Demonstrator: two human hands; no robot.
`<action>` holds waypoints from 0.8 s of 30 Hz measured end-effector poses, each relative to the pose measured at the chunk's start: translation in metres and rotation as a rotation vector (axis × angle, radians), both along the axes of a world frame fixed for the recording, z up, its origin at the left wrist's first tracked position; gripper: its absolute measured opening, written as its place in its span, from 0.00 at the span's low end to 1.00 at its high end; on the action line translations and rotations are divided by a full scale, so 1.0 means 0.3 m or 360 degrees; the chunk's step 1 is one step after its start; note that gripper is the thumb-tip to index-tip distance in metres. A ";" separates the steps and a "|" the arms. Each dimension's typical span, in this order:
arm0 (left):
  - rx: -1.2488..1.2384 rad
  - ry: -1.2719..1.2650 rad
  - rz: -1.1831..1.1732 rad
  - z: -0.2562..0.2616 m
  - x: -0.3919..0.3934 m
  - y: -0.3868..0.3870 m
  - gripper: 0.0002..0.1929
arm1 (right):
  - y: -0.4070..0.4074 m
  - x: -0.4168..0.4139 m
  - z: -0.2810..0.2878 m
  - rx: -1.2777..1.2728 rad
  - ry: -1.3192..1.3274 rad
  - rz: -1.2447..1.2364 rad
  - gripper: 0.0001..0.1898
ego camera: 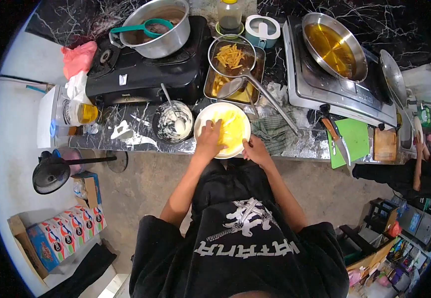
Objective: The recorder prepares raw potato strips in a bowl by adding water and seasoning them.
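Observation:
A white bowl [202, 115] of pale yellow cut strips sits at the counter's front edge. My left hand [210, 140] reaches into it from the left, its fingers among the yellow strips [232, 128]; whether they grip any is hidden. At the bowl's lower right rim, my right hand [255, 151] pinches the edge. Just left stands a dark bowl [158, 130] with white paste and a spoon [180, 126]. Behind the white bowl, a long-handled wire strainer [252, 48] with browned strips [230, 56] rests over a metal tray [262, 70], beside a metal ladle [230, 88].
A pan of oil [329, 46] stands on the right stove [312, 89]; a large pot [156, 43] is on the left one. A knife [338, 139] lies partly over a green cutting board [353, 139]. A checked cloth [275, 132] lies near my right hand. Another person [420, 175] stands far right.

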State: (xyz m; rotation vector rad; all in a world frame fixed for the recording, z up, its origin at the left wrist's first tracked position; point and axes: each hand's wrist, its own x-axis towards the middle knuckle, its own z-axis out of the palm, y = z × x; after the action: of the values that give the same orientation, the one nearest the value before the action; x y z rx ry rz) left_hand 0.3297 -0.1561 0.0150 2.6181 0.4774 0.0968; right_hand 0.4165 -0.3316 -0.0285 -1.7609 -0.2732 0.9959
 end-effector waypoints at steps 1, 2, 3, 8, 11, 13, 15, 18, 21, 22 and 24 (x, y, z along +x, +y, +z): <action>-0.0098 -0.0018 -0.0010 -0.014 0.000 -0.003 0.34 | 0.004 -0.001 0.004 -0.0016 -0.0012 -0.0023 0.10; -0.0195 -0.0036 -0.0019 -0.026 -0.004 -0.001 0.34 | 0.009 -0.002 0.004 -0.0011 -0.0010 -0.0018 0.10; -0.0198 -0.0036 -0.0025 -0.025 0.002 0.002 0.34 | 0.004 0.000 -0.001 -0.0009 -0.0013 -0.0016 0.10; -0.0298 -0.0278 -0.0161 -0.105 -0.002 0.081 0.25 | 0.005 -0.002 -0.012 0.0001 0.0010 -0.0009 0.10; -0.0640 -0.0087 0.0030 -0.030 0.019 0.076 0.21 | -0.001 -0.002 -0.017 -0.0005 0.0000 -0.0035 0.10; -0.0457 -0.0052 -0.0025 0.004 0.016 0.061 0.25 | 0.003 -0.004 0.004 0.0022 0.0042 -0.0060 0.10; -0.0275 -0.0017 -0.0081 0.023 0.007 0.031 0.29 | 0.003 -0.005 0.008 0.0030 0.0050 -0.0063 0.10; 0.0009 0.0131 -0.0091 0.022 -0.001 -0.024 0.37 | 0.002 -0.004 0.013 0.0048 0.0044 -0.0056 0.10; -0.0173 0.0133 0.0016 0.000 0.007 -0.025 0.31 | 0.004 -0.003 0.011 0.0050 0.0024 -0.0034 0.10; -0.0173 0.0132 0.0014 -0.015 0.009 -0.022 0.31 | 0.005 -0.002 0.009 0.0041 0.0016 -0.0026 0.10; -0.0274 0.0061 0.0054 -0.036 0.014 -0.013 0.24 | 0.003 -0.004 0.010 0.0031 0.0023 -0.0034 0.10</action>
State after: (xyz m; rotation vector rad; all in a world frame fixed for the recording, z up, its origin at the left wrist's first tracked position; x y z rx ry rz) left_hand 0.3340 -0.1599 0.0043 2.4474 0.5200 0.0155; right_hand 0.4154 -0.3307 -0.0255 -1.7347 -0.2539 0.9873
